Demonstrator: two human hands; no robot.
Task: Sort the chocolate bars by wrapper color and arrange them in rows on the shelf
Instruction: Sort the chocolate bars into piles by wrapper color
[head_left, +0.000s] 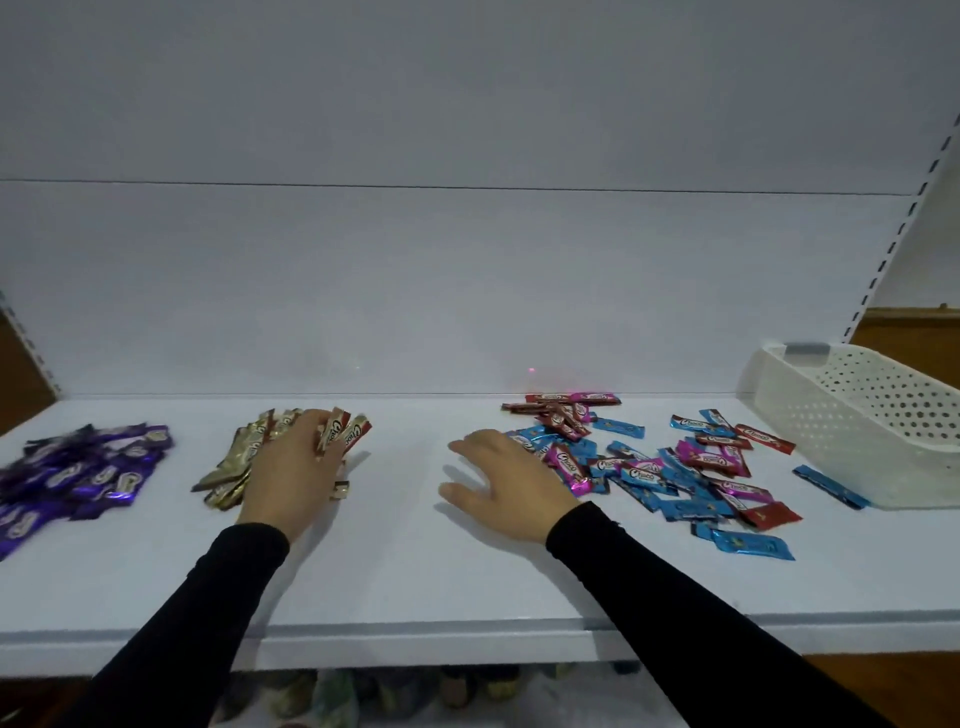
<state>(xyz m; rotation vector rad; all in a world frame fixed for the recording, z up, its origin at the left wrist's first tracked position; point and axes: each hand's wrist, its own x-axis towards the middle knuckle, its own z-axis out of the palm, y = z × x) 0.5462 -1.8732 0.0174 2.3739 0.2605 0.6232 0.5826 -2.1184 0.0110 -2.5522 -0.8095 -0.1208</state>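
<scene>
On the white shelf (395, 571) lie a heap of purple bars (83, 475) at the left and a pile of gold bars (244, 457) left of centre. My left hand (296, 467) rests on the gold pile, its fingers pressing several gold bars with red ends (345, 431). A mixed scatter of blue, pink and red bars (670, 478) covers the right part. My right hand (511, 480) lies flat with spread fingers at the scatter's left edge, touching a pink bar (569, 467). A small group of dark red bars (561, 408) sits at the back.
A white perforated plastic basket (857, 415) stands at the far right, with one blue bar (831, 486) against its front. The shelf's front edge (415, 639) runs below my sleeves. The white back panel (415, 286) rises behind. Blurred items show on the lower shelf.
</scene>
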